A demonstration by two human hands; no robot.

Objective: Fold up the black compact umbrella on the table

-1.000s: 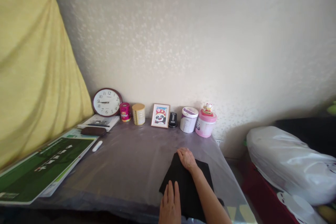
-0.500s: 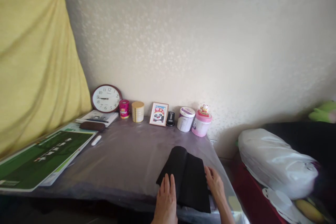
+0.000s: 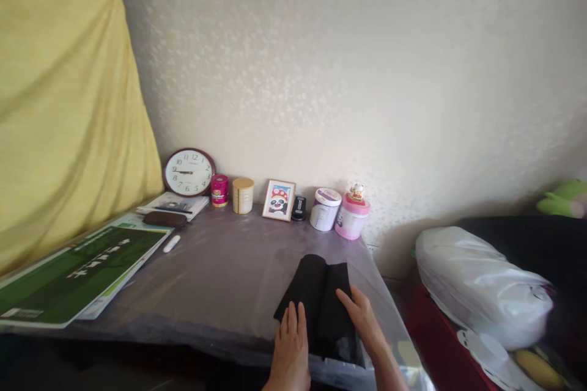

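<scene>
A black folded sheet [image 3: 305, 284], perhaps cloth or paper, lies at the front right of the table with a crease down its middle. My left hand [image 3: 291, 342] rests flat on its lower left part, fingers stretched out. At the right edge, my right hand [image 3: 364, 321] grips the sheet, its thumb on top; the other fingertips are partly hidden. The sheet's lower right part looks blurred and slightly raised.
Along the wall stand a round clock [image 3: 189, 172], a pink can [image 3: 219, 191], a yellow-lidded tin [image 3: 243, 196], a panda picture frame [image 3: 279, 200] and two tubs [image 3: 325, 210]. Green boards [image 3: 87, 275] lie left. A white plastic bag [image 3: 481, 281] sits beyond the table's right edge.
My right hand has moved left and taken the sheet's right edge, which has shifted inward, narrowing that side. My left hand stays on the left part.
</scene>
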